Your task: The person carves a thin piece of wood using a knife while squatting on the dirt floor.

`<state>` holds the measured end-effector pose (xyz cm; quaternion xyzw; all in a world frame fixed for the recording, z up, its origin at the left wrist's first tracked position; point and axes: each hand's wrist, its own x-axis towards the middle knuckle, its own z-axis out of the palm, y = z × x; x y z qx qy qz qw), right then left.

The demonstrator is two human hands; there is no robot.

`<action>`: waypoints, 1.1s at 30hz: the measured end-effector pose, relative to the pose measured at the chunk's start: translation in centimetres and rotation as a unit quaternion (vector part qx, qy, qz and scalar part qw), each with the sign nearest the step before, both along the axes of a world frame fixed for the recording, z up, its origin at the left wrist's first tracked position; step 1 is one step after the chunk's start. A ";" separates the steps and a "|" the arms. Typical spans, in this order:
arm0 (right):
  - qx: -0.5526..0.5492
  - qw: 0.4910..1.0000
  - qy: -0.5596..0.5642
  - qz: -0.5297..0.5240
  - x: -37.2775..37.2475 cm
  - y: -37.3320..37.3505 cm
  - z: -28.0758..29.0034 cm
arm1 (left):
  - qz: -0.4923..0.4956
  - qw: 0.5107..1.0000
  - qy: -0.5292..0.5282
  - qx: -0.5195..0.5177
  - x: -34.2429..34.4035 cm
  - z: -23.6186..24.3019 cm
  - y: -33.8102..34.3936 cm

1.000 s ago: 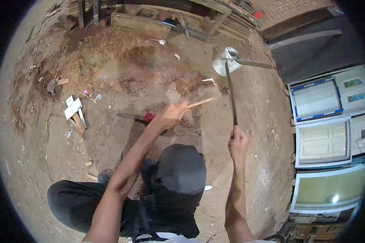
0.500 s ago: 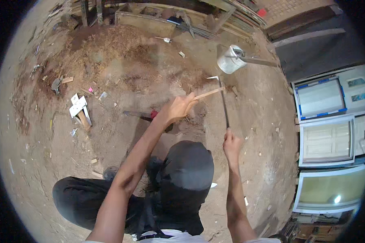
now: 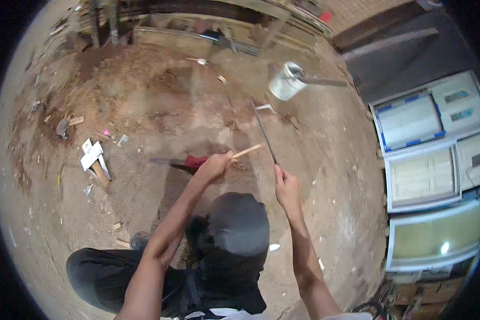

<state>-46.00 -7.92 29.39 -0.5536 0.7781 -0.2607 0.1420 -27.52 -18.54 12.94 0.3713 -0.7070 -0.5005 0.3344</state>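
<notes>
The right grip (image 3: 287, 188) is clamped on a long dark blade (image 3: 263, 131); the left grip (image 3: 216, 165) is closed around a thin wooden stick (image 3: 247, 151), just beside the blade. Below is a sandy dirt floor (image 3: 160, 106) with wood scraps (image 3: 94, 160), a white bucket (image 3: 286, 81) and framed panels (image 3: 421, 170). Compared with before, the blade now stands farther from the bucket.

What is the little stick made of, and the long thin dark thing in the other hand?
The stick in the left hand looks like bare wood: pale tan, dull, no shine. The long blade held by the right hand looks like metal: dark grey, thin and straight, though it is too small to be sure.
</notes>
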 end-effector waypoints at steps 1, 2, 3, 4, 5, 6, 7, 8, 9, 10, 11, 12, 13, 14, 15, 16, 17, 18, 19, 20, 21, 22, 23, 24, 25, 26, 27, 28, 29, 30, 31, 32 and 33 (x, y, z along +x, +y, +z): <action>-0.024 1.000 -0.006 -0.003 0.0 0.5 0.6 | -0.012 0.999 -0.017 0.030 -0.2 -0.6 0.0; -0.049 0.999 -0.010 -0.003 -0.5 0.5 1.3 | -0.030 0.997 -0.031 0.061 -0.8 0.6 0.4; -0.074 0.997 -0.018 0.001 -0.9 0.6 1.8 | -0.049 0.994 -0.050 0.089 -1.3 1.9 1.0; -0.072 0.997 -0.038 -0.010 -1.3 0.9 2.6 | -0.052 0.993 -0.048 0.090 -1.9 2.3 0.8; -0.071 0.996 -0.059 -0.019 -1.3 1.3 3.6 | -0.048 0.996 -0.048 0.057 -1.9 2.3 0.6; -0.070 0.994 -0.082 -0.027 -1.2 1.5 4.0 | -0.042 0.998 -0.050 0.023 -1.6 2.4 0.5; -0.094 0.994 -0.060 -0.013 -1.0 1.8 3.7 | -0.030 0.997 -0.054 -0.044 -1.3 2.1 0.4; -0.119 0.992 -0.033 0.001 -1.1 2.1 3.5 | -0.020 0.992 -0.054 -0.112 -1.5 2.2 0.2; -0.142 0.990 -0.009 0.013 -1.2 2.3 2.9 | 0.016 0.990 -0.021 -0.138 -1.3 2.8 0.3; -0.038 0.998 0.044 0.019 -2.1 1.8 0.8 | 0.053 0.985 0.011 -0.163 -1.1 3.4 0.5; 0.068 0.992 0.107 0.020 -4.1 1.2 -1.7 | 0.087 0.977 0.052 -0.186 -1.5 4.7 0.7; 0.171 0.971 0.165 0.023 -5.3 0.8 -3.4 | 0.083 0.980 0.059 -0.173 -1.5 6.6 0.8; 0.138 0.982 0.130 -0.006 -4.9 2.0 -4.4 | 0.077 0.982 0.060 -0.164 -0.5 8.9 0.6; 0.099 0.989 0.102 -0.036 -5.1 3.7 -5.1 | 0.073 0.982 0.068 -0.159 -0.1 10.7 -0.4; 0.069 0.994 0.065 -0.054 -5.5 4.4 -5.2 | 0.064 0.985 0.041 -0.153 -0.1 11.6 -0.9; 0.036 0.997 0.036 -0.053 -6.5 4.1 -4.9 | 0.054 0.988 0.016 -0.145 -0.2 12.3 -1.5; 0.012 0.998 0.008 -0.062 -6.6 4.6 -3.5 | 0.035 0.991 -0.007 -0.129 -0.5 12.2 -0.9; -0.022 0.997 -0.023 -0.073 -5.5 4.7 -2.0 | 0.029 0.994 -0.048 -0.093 0.2 12.7 -0.7; -0.054 0.995 -0.069 -0.051 -4.3 3.8 -0.3 | 0.037 0.992 -0.043 -0.114 0.6 12.3 -1.0; -0.084 0.990 -0.113 -0.032 -2.9 3.3 1.7 | 0.043 0.989 -0.037 -0.134 1.0 11.3 -1.2; -0.112 0.982 -0.154 -0.017 -2.0 3.3 3.2 | 0.045 0.987 -0.028 -0.151 1.0 10.5 -1.0; -0.124 0.984 -0.124 0.003 -1.3 3.5 4.1 | 0.037 0.989 -0.034 -0.140 1.1 9.9 -0.6; -0.142 0.986 -0.086 0.026 -0.8 3.5 5.8 | 0.031 0.990 -0.033 -0.134 0.8 10.1 -0.6; -0.159 0.985 -0.049 0.049 -0.5 3.4 6.5 | 0.025 0.991 -0.032 -0.129 0.7 10.2 -0.6; -0.164 0.985 -0.019 0.049 -0.6 3.3 6.0 | 0.031 0.991 -0.026 -0.130 0.6 10.3 -0.5; -0.171 0.984 0.013 0.049 -0.9 3.1 5.3 | 0.039 0.990 -0.018 -0.132 0.4 10.6 -0.3; -0.174 0.983 0.036 0.049 -0.6 2.9 4.2 | 0.046 0.990 -0.019 -0.131 0.7 10.8 0.1; -0.081 0.993 0.085 0.021 0.1 1.7 3.2 | 0.069 0.990 0.007 -0.123 1.2 11.1 0.5; 0.004 0.994 0.106 0.019 -1.9 1.9 0.6 | 0.091 0.988 0.043 -0.115 1.4 12.8 0.9; 0.088 0.985 0.147 0.010 -6.7 2.3 -2.7 | 0.110 0.983 0.101 -0.106 0.3 14.1 1.3; 0.163 0.972 0.167 0.002 -8.3 2.1 -4.7 | 0.087 0.984 0.084 -0.132 0.5 14.2 0.9; 0.114 0.989 0.095 -0.023 -7.0 1.7 -5.1 | 0.078 0.982 0.049 -0.167 1.6 14.5 -0.1; 0.081 0.995 0.026 -0.044 -6.8 2.9 -5.6 | 0.073 0.980 0.018 -0.187 1.4 14.1 -0.6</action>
